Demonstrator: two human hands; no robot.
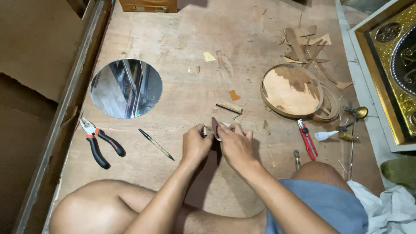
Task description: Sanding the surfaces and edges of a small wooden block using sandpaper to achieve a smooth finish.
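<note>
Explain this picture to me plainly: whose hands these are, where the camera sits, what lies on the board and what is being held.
There is no machine here. A person sits on a plywood board, and a camera on their head looks down at their two bare hands. The left hand and right hand meet over a small thin dark piece, pinched in the fingers. To the left lie a round mirror, pliers and a pen. To the right sit a round wooden frame, wood scraps and a red cutter.
</note>
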